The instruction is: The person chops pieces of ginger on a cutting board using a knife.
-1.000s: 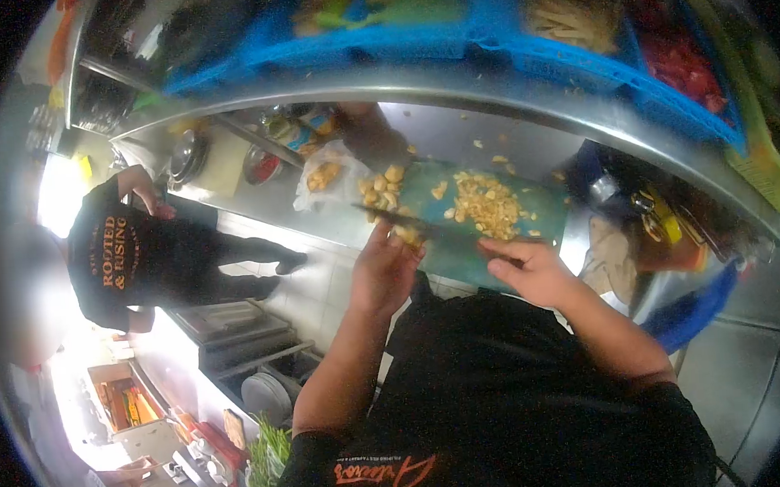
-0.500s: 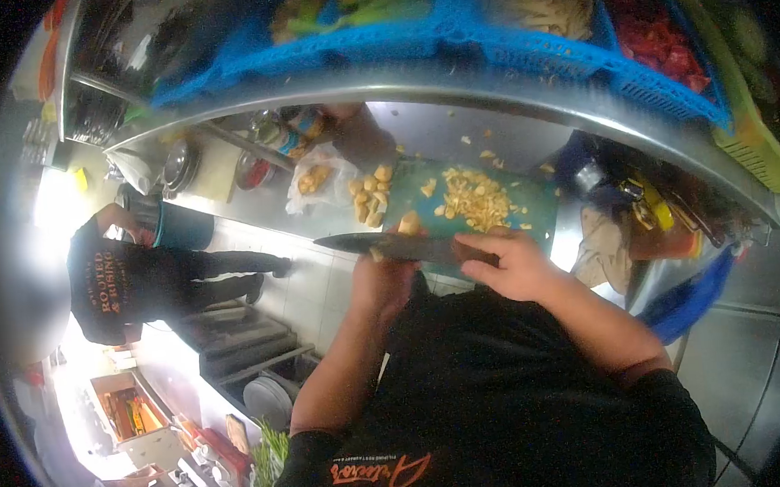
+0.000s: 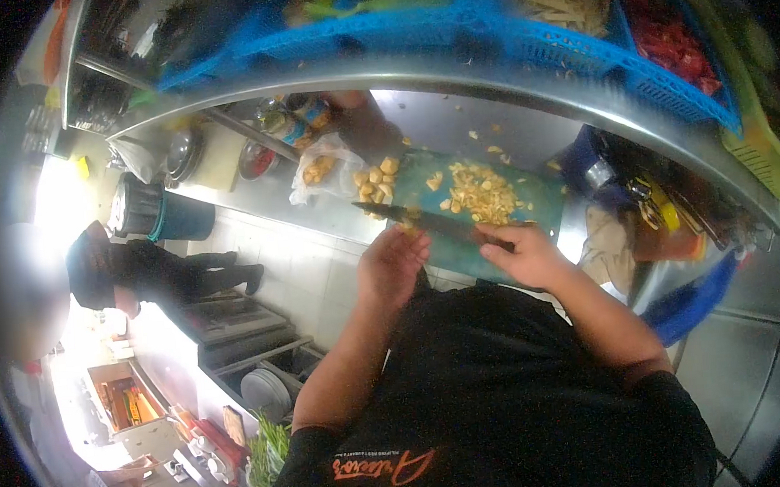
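Observation:
My right hand [image 3: 525, 254] grips a dark-bladed knife [image 3: 438, 224], whose blade points left across my left fingers. In my left hand [image 3: 395, 266], the fingertips pinch a small pale-tan chunk [image 3: 412, 222], partly hidden by the blade; its exact kind is unclear. Both hands are over the near edge of a green cutting board [image 3: 463, 255]. A heap of chopped pale-yellow pieces [image 3: 480, 194] lies on the board. Whole rounded tan pieces [image 3: 377, 183] are clustered at its left edge, beside a white plastic bag [image 3: 326, 168] with more inside.
Overhead, a metal shelf edge [image 3: 378, 75] carries blue baskets [image 3: 520, 40] of vegetables. To the right stand dark-blue containers and a brown cloth [image 3: 607, 242]. At left, another person [image 3: 152, 269] in black is near a teal bin [image 3: 180, 220]. Stacked plates [image 3: 265, 392] sit lower left.
The knife and right hand have shifted slightly right, with the blade now angled across the left fingertips. My left hand has turned its fingers more into view. The other person has bent toward the counter.

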A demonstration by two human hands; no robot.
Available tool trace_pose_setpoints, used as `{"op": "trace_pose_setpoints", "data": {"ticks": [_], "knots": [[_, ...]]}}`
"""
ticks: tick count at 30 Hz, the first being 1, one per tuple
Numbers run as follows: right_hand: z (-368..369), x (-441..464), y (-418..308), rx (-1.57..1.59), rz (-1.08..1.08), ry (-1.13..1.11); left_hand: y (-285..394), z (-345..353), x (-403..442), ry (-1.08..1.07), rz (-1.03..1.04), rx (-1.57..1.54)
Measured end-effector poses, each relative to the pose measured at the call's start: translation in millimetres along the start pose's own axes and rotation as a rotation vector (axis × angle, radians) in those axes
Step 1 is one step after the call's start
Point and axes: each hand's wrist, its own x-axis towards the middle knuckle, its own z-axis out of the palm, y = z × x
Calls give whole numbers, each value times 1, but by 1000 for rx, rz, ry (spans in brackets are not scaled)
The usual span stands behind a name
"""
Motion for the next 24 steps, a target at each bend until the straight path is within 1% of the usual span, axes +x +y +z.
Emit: {"op": "trace_pose_setpoints", "data": {"ticks": [2, 5, 9, 11, 12, 14, 16, 17, 19, 20, 21, 22, 23, 24], "knots": [[-3, -2, -5, 1, -11, -13, 0, -15, 10, -38, -13, -19], [-3, -4, -1, -12, -73, -5, 1, -13, 7, -136, 22, -8], [-1, -6, 3, -75, -130, 8, -3, -21, 5, -198, -75, 15], [-10, -9, -2, -180, -98, -15, -4, -23, 4, -191, -89, -32], [-11, -8, -4, -223, -92, -28, -6, -25, 5, -251, -104, -37], [-12, 0, 17, -160, 177, -13, -7, -30, 7, -346, -103, -18], [-14, 2, 57, 1, 101, 1, 1, -12, -10, -365, -65, -103], [-6, 9, 48, 37, 57, -19, 6, -11, -6, -411, -56, -71], [-15, -16, 33, 54, 65, -14, 3, -7, -8, -317, 16, 29], [-20, -21, 18, 27, 58, -52, 3, -3, -5, -286, 54, 80], [-20, -21, 0, 8, 47, -92, 3, -9, 0, -317, 55, 130], [-18, -22, -15, 0, -7, -87, 7, -3, -7, -261, 15, 168], [-17, -21, -23, -4, -57, -94, 4, -6, -6, -297, 117, 366], [-15, -20, -27, -3, -109, -105, 3, -6, -6, -316, 140, 406]]}}
